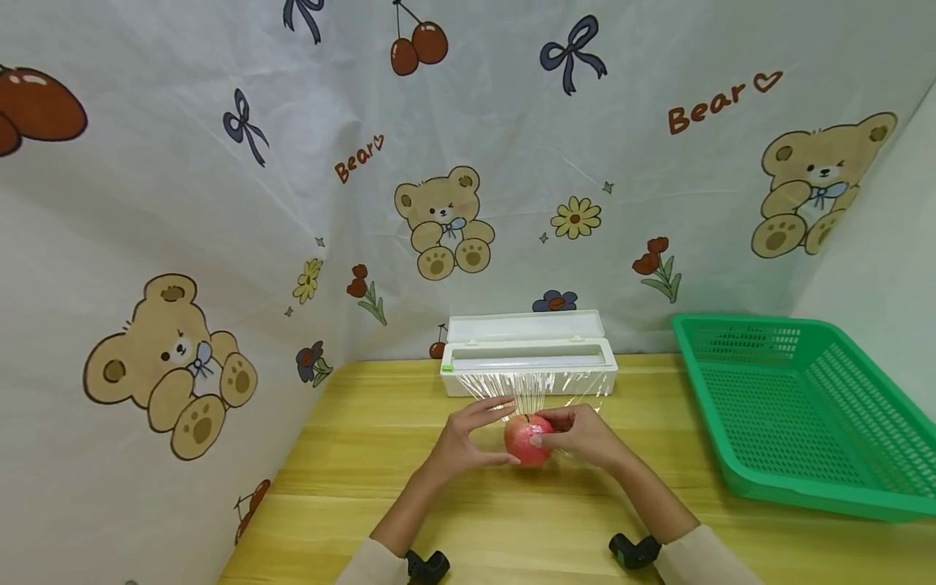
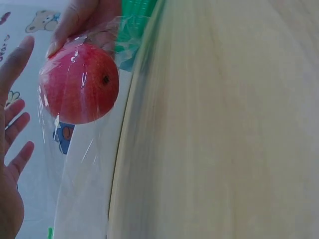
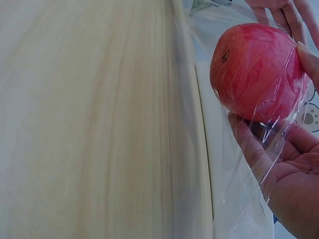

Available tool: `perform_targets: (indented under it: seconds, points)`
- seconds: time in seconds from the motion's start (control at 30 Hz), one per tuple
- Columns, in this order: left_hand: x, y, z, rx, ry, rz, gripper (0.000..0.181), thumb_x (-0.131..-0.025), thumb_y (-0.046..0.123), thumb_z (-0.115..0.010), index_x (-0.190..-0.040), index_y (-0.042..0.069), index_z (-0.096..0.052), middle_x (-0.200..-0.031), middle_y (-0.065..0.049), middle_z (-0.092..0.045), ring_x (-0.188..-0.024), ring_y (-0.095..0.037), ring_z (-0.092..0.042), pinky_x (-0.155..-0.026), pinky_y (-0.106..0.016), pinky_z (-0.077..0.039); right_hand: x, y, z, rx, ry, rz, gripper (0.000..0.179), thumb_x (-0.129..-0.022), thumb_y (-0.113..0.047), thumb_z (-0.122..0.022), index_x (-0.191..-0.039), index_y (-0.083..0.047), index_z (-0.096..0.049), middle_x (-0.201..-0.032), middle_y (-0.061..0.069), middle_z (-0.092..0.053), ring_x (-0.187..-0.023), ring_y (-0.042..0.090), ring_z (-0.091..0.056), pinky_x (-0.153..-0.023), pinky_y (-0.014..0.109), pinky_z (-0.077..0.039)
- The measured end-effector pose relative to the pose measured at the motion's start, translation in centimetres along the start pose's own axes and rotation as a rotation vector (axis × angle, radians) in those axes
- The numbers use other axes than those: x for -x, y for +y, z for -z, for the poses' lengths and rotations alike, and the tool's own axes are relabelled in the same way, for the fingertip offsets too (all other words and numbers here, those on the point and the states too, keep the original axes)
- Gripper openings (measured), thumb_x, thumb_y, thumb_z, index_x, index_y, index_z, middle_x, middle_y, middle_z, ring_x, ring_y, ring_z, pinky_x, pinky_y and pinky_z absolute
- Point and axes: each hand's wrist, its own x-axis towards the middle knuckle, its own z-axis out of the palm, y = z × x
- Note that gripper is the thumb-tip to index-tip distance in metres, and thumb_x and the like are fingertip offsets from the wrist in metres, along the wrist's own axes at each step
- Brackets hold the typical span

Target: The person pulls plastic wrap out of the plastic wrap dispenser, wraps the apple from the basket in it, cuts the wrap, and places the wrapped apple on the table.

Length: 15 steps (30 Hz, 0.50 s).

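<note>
A red apple (image 1: 525,447), partly covered in clear cling film (image 2: 92,149), is held over the table in front of a white film dispenser box (image 1: 457,385). My right hand (image 1: 588,437) grips the apple from the right, thumb on the near side and fingers beneath or behind the film. To the left, my left hand (image 1: 462,440) has its fingers spread around that side. In the left wrist view the left fingers (image 2: 16,67) stand apart from the apple, holding nothing. Stretched film runs from the box to the apple. Its far side is hidden.
The box's white lid (image 1: 525,327) is raised against the patterned cloth backdrop (image 1: 512,138). A green plastic basket (image 1: 731,455) stands at the right of the wooden table (image 1: 351,455). Black wrist cameras sit near both sleeves.
</note>
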Motion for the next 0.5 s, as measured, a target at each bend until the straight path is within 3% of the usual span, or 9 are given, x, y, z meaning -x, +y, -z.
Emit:
perform_targets:
  seconds: [0.3,0.5]
  points:
    - [0.9,-0.5,-0.7,-0.070,-0.155,0.058,0.078,-0.072,0.026,-0.094,-0.142,0.012,-0.061,-0.146,-0.015,-0.056,-0.134,-0.029,-0.053,-0.107,-0.039,-0.049,-0.1,0.3,0.0,-0.013,0.009,-0.040,0.055,-0.088,-0.028,-0.082,-0.129,0.004,-0.066,-0.118,0.016,-0.072,-0.105,0.027,-0.071,-0.085,0.034,-0.060]
    - [1.1,-0.9,-0.9,-0.097,-0.186,0.075,0.081,-0.072,0.022,-0.094,-0.145,0.016,-0.059,-0.148,-0.011,-0.055,-0.135,-0.025,-0.053,-0.107,-0.038,-0.049,-0.2,0.2,0.1,-0.026,0.007,-0.039,0.052,-0.089,-0.028,-0.081,-0.127,0.004,-0.067,-0.117,0.015,-0.073,-0.103,0.025,-0.071,-0.085,0.033,-0.060]
